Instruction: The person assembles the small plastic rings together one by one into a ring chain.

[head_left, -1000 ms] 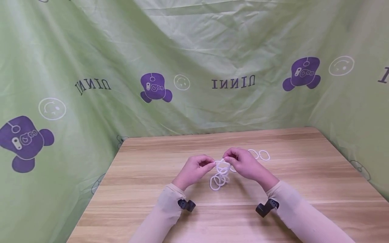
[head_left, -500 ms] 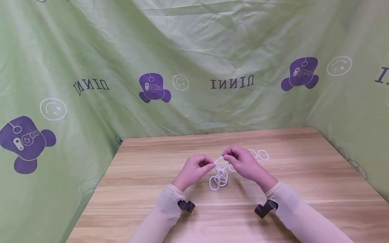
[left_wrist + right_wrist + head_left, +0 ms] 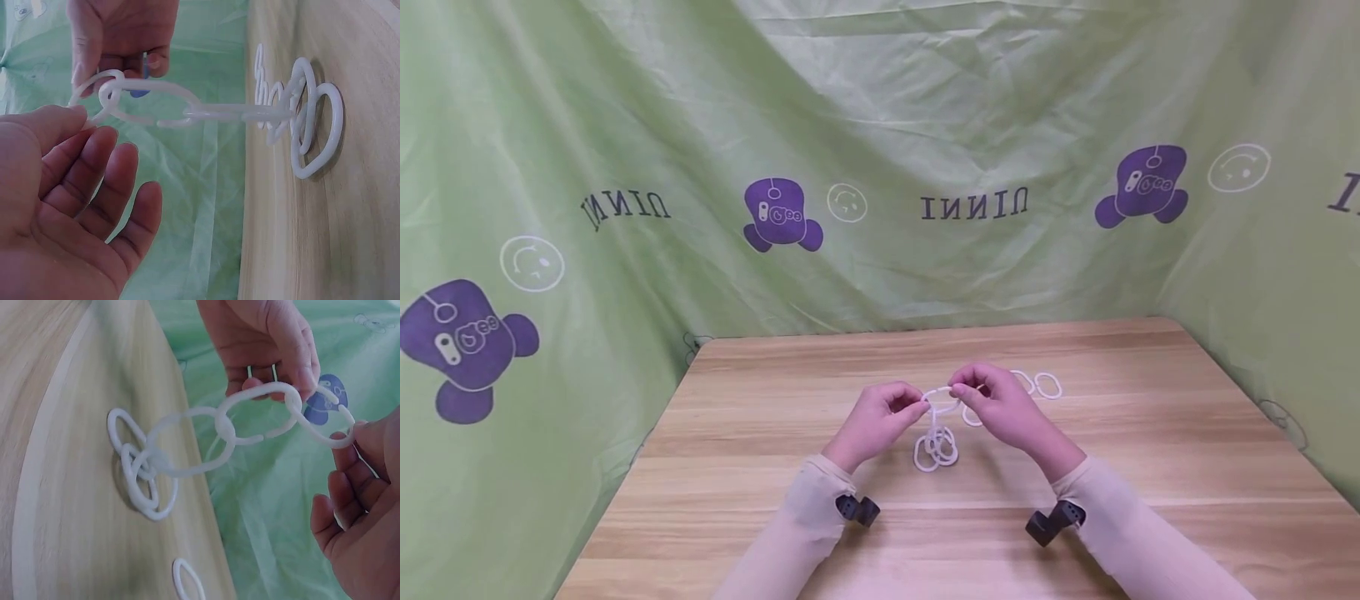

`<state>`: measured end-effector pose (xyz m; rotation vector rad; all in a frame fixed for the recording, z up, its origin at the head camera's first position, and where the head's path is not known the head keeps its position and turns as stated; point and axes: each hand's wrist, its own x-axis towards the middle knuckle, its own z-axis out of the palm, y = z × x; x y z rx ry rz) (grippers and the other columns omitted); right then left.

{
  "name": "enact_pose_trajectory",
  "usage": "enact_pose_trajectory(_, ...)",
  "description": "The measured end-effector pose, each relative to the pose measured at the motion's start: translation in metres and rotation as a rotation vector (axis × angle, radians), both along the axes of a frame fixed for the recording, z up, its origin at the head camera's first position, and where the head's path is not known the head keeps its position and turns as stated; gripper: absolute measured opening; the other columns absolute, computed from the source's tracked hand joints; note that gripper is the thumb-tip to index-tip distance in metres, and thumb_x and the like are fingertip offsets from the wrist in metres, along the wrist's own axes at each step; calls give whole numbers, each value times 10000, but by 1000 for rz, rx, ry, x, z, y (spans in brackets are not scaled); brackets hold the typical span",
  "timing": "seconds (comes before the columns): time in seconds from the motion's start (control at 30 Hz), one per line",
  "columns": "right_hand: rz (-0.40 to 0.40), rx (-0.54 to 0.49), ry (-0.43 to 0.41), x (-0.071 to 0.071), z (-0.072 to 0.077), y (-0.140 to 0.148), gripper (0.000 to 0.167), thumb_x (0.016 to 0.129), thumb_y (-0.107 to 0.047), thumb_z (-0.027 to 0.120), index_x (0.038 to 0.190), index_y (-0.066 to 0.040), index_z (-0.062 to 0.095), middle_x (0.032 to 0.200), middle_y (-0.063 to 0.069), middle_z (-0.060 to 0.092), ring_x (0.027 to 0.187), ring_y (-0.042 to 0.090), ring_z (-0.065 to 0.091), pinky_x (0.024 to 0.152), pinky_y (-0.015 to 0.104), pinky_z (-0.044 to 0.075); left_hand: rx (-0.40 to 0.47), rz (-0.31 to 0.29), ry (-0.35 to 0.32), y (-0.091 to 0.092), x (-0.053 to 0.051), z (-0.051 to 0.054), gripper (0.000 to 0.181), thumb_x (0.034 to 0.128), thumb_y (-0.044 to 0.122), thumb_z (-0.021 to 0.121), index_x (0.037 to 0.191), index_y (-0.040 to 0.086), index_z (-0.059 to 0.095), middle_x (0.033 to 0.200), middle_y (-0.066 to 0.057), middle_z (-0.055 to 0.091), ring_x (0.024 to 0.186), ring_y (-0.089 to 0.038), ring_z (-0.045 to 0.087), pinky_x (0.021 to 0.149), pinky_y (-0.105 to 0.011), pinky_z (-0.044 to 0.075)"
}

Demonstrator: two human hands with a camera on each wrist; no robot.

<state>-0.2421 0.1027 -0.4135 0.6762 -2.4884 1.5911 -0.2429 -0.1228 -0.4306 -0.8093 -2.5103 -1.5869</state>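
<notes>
**One Open Link, Two Hands and a Chain Hanging in the Balance**

A person's left hand and right hand meet above the pale worktop, each grip pinching the same top link, a white loop whose gap shows from the right wrist's side. Through it hangs a second link, then a third link, reaching down to a tangled cluster resting below. The danger, to my eye, is that gap: should the loop tilt or either grip slacken, the second link could slip out and drop the chain. Pulling the ends too far apart might bend or crack the loop (it looks like plastic from here), and a snag in the cluster could tug it free. The count: two hands, two wrist cameras, three links in the held run, at least three more in the cluster, too overlapped for an exact tally, and three loose links lying beside and beyond the right hand.
</notes>
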Motion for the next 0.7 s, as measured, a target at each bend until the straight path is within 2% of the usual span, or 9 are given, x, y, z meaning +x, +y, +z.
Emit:
enact_pose_trajectory(0.17, -36, 62, -24, -10, -13, 12, 110, 966, -168, 634, 985, -68, 674, 891, 111, 654, 772, 180, 562, 671, 314, 475, 10, 20, -9, 0, 1, 0, 113, 932, 217, 696, 934, 106, 719, 831, 20, 678, 756, -139, 601, 678, -258, 504)
enact_pose_trajectory(0.4, -80, 327, -48, -32, -34, 26, 89, 919, -89, 643, 989, -49, 681, 843, 11, 636, 787, 173, 568, 722, 358, 484, 17, 43, -18, 1, 2, 1, 72, 918, 159, 707, 940, 91, 717, 836, 13, 677, 748, -120, 582, 661, -245, 488)
enact_pose_trajectory(0.53, -57, 439, -33, -43, -44, 28, 123, 872, -32, 641, 971, -72, 702, 872, 9, 655, 824, 183, 594, 782, 400, 495, 8, 33, -27, 2, 1, 1, 71, 915, 162, 713, 933, 94, 717, 827, 29, 670, 739, -97, 576, 658, -240, 488)
enact_pose_trajectory(0.7, 8, 538, 38, -49, -48, 24, 183, 813, -4, 663, 953, -103, 729, 895, 18, 673, 871, 244, 596, 842, 461, 469, -6, 19, -27, 2, 1, 0, 86, 919, 190, 711, 927, 105, 718, 811, 41, 660, 733, -99, 576, 649, -245, 487)
